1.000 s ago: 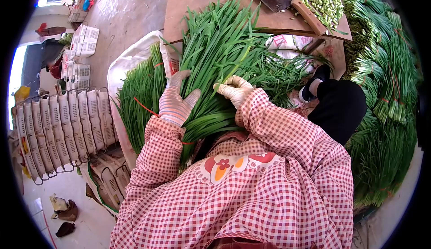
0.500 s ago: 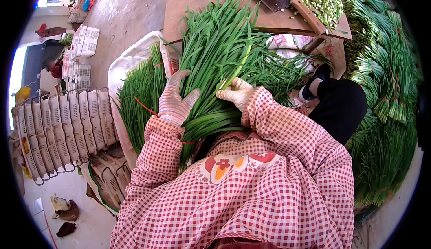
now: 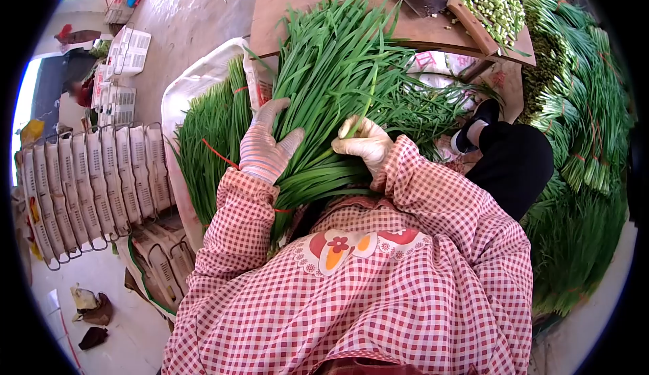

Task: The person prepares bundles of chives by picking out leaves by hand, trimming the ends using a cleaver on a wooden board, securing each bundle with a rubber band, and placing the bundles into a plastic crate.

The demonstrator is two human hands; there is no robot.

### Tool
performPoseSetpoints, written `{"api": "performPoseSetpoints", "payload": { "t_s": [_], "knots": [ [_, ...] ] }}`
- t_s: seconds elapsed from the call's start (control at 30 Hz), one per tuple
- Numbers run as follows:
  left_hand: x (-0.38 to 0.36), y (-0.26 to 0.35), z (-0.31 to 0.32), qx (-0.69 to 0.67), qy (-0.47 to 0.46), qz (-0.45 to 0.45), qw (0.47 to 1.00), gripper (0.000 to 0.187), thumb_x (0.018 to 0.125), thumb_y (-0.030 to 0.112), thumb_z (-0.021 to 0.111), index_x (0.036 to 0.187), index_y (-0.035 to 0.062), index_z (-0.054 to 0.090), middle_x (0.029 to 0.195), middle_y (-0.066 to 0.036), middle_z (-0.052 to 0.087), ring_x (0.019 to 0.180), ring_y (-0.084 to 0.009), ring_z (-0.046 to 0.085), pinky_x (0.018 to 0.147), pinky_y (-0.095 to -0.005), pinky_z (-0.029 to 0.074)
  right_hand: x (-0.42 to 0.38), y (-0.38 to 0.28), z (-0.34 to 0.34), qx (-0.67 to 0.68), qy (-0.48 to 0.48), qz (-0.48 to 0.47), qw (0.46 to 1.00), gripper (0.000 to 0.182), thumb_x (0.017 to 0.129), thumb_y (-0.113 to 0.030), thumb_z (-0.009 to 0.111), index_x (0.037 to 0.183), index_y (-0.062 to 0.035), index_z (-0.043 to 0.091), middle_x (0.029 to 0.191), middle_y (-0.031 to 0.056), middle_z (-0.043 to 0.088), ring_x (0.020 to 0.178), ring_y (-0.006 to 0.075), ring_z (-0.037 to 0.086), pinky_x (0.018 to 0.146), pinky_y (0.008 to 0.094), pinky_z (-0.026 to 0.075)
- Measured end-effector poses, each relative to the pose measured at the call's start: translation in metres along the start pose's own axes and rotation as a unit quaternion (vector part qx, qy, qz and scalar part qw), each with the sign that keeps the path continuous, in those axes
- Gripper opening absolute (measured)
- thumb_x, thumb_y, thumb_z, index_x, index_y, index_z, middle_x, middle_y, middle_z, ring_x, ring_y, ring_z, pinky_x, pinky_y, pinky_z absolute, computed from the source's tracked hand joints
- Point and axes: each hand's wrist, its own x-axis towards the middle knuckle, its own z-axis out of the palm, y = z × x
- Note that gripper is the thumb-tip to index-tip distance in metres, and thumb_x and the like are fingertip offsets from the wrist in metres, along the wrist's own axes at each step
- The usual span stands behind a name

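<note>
A large bunch of green garlic chives (image 3: 331,71) lies across my lap, its leaf tips reaching onto the wooden board. My left hand (image 3: 267,146), in a striped glove, holds the bunch at its left side, thumb over the leaves and some fingers hidden. In a pale glove, my right hand (image 3: 365,144) pinches a single yellowish-green leaf (image 3: 371,98) just above the bunch. A red band (image 3: 284,211) shows near the bunch's lower end, below my left wrist. Loose leaves (image 3: 433,108) lie to the right of the bunch.
A white crate (image 3: 177,84) with tied chives stands at left, near stacked crates (image 3: 101,186). On the wooden board (image 3: 270,23) lie a cleaver (image 3: 473,27) and chopped stems (image 3: 480,0). Tied chive bundles (image 3: 581,105) are piled at right, beyond a black-trousered leg (image 3: 510,165).
My right hand has lifted slightly and curled its fingers, drawing the yellowish leaf more upright. My left hand stays on the bunch. The view has shifted a little.
</note>
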Motion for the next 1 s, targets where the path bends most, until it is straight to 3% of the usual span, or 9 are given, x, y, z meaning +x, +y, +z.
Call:
{"api": "performPoseSetpoints", "payload": {
  "t_s": [0.1,0.23,0.33,0.5,0.67,0.73,0.8,0.87,1.0],
  "knots": [
    [0.0,0.003,0.001,-0.023,-0.004,-0.011,1.0,0.055,0.071,0.005,0.074,0.122,0.0022,0.053,0.12,-0.014,0.057,0.114,-0.026,0.053,0.1,-0.0338,0.039,-0.002,-0.004,-0.002,-0.084,-0.038,0.041,0.995,0.025,0.071,0.003,0.071,0.094,-0.0057,0.068,0.079,0.0008,0.065,0.072,0.0103,0.059,0.072,0.0251,0.048],
    [-0.001,0.012,-0.002,0.016,0.0,0.004,1.0,0.054,0.071,0.003,0.074,0.121,0.0023,0.054,0.119,-0.013,0.058,0.113,-0.0237,0.053,0.101,-0.0329,0.039,-0.003,-0.01,0.018,-0.151,-0.019,0.087,0.984,0.02,0.071,0.005,0.072,0.088,-0.0055,0.07,0.084,0.0051,0.068,0.075,0.0119,0.062,0.072,0.0258,0.051],
    [-0.001,0.015,-0.003,0.028,0.0,0.013,1.0,0.054,0.071,0.005,0.074,0.121,0.0029,0.054,0.118,-0.014,0.058,0.112,-0.0244,0.054,0.101,-0.0332,0.04,-0.006,-0.012,0.025,-0.21,-0.032,0.083,0.974,0.018,0.077,0.0,0.071,0.094,-0.0063,0.07,0.087,0.0039,0.068,0.076,0.0115,0.06,0.072,0.025,0.049],
    [-0.002,0.015,-0.002,0.036,0.006,0.009,0.999,0.054,0.071,0.006,0.074,0.121,0.0035,0.054,0.118,-0.014,0.058,0.113,-0.0256,0.055,0.1,-0.0341,0.041,-0.002,-0.017,0.034,-0.354,-0.041,0.101,0.929,0.022,0.073,-0.005,0.079,0.093,-0.0061,0.071,0.086,0.0037,0.07,0.077,0.0111,0.062,0.072,0.026,0.05],
    [-0.002,0.024,-0.004,0.05,-0.001,-0.012,0.999,0.053,0.071,0.006,0.074,0.121,0.0039,0.054,0.118,-0.015,0.058,0.113,-0.0268,0.055,0.099,-0.0345,0.042,0.006,-0.011,0.039,-0.373,-0.026,0.129,0.918,0.023,0.072,-0.005,0.079,0.093,-0.0054,0.071,0.086,0.0039,0.07,0.077,0.0115,0.062,0.073,0.0267,0.051],
    [-0.002,0.024,-0.003,0.047,-0.005,-0.013,0.999,0.053,0.072,0.007,0.074,0.121,0.0041,0.054,0.118,-0.016,0.058,0.112,-0.0274,0.055,0.099,-0.0346,0.042,0.011,-0.002,0.036,-0.359,-0.02,0.117,0.926,0.027,0.066,-0.015,0.084,0.089,-0.006,0.074,0.082,0.005,0.071,0.074,0.0123,0.063,0.071,0.0247,0.051],
    [-0.002,0.024,-0.002,0.055,-0.004,-0.011,0.998,0.053,0.072,0.007,0.074,0.121,0.0041,0.054,0.118,-0.016,0.058,0.112,-0.0275,0.055,0.099,-0.0347,0.042,0.012,-0.001,0.037,-0.365,-0.006,0.125,0.923,0.029,0.065,-0.015,0.084,0.09,-0.0059,0.074,0.082,0.0047,0.071,0.073,0.0123,0.063,0.071,0.0253,0.052],
    [-0.002,0.023,-0.003,0.064,-0.003,-0.009,0.998,0.053,0.072,0.007,0.074,0.121,0.0041,0.054,0.118,-0.016,0.058,0.112,-0.0277,0.056,0.098,-0.0348,0.042,0.009,-0.001,0.04,-0.354,-0.008,0.115,0.928,0.027,0.067,-0.004,0.081,0.092,-0.0024,0.07,0.087,0.0051,0.07,0.079,0.0129,0.063,0.074,0.0276,0.052],
    [0.0,0.023,-0.003,0.057,-0.009,-0.015,0.998,0.053,0.072,0.008,0.074,0.121,0.0043,0.054,0.119,-0.015,0.058,0.112,-0.0281,0.056,0.098,-0.0353,0.042,0.008,-0.004,0.045,-0.336,0.017,0.141,0.931,0.032,0.063,-0.003,0.082,0.091,-0.0037,0.069,0.089,0.0053,0.07,0.079,0.014,0.063,0.073,0.0289,0.052]
  ]
}}
